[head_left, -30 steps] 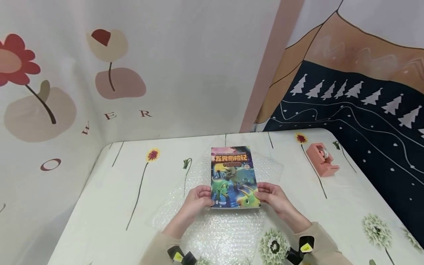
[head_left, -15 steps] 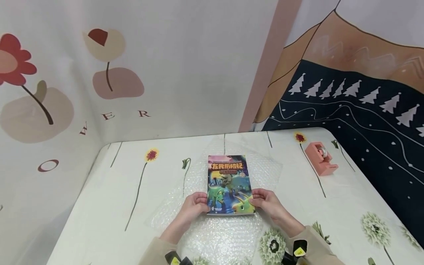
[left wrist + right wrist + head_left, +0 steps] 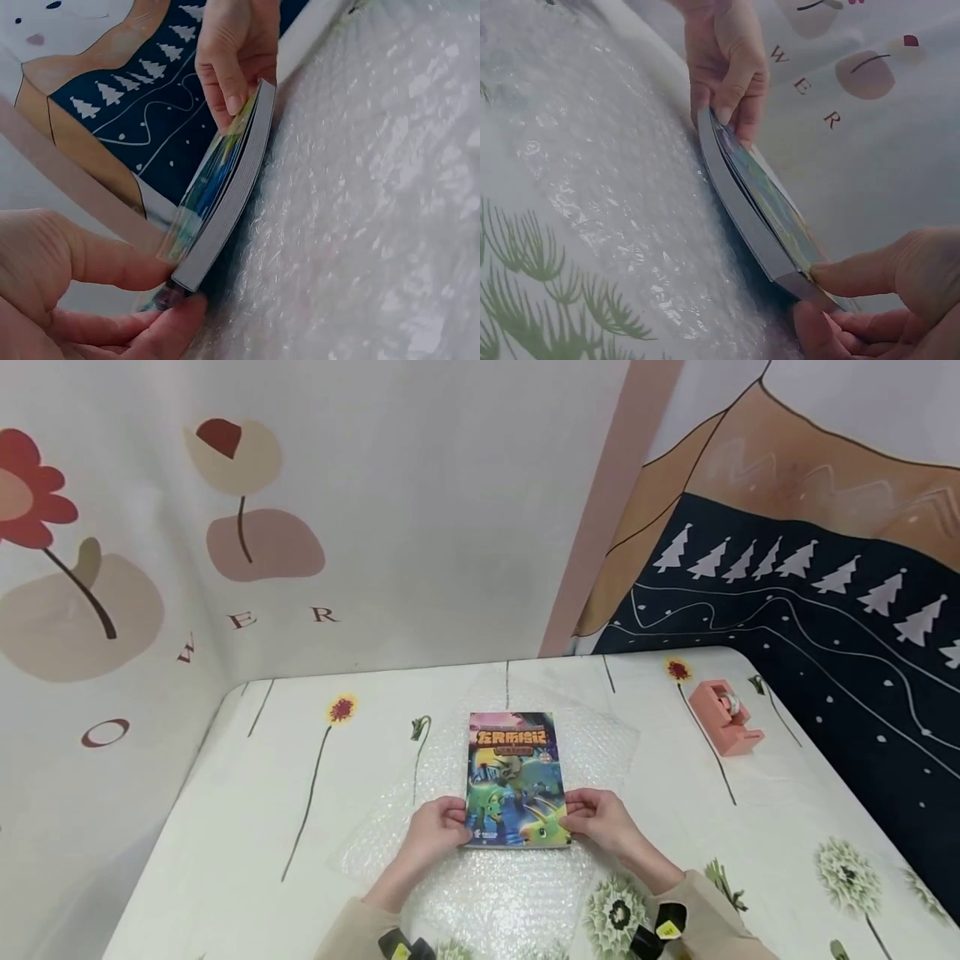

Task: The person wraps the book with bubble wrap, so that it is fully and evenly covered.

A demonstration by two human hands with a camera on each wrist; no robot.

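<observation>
A paperback book with a colourful dinosaur cover lies face up over a sheet of bubble wrap. My left hand pinches its lower left edge, thumb on the cover and fingers beneath. On the opposite side my right hand grips the lower right edge the same way. The wrist views show the page block bowing slightly between both hands, close above the bubble wrap. Whether the book's far end touches the wrap cannot be told.
A pink tape dispenser stands at the right rear of the flower-printed table. Printed cloth walls rise behind the table and along its sides. The bubble wrap spreads out beyond the book on all sides.
Both hands have brought the book toward me and slightly left, lower over the bubble wrap. In the last half second it has shifted only a little further left.
</observation>
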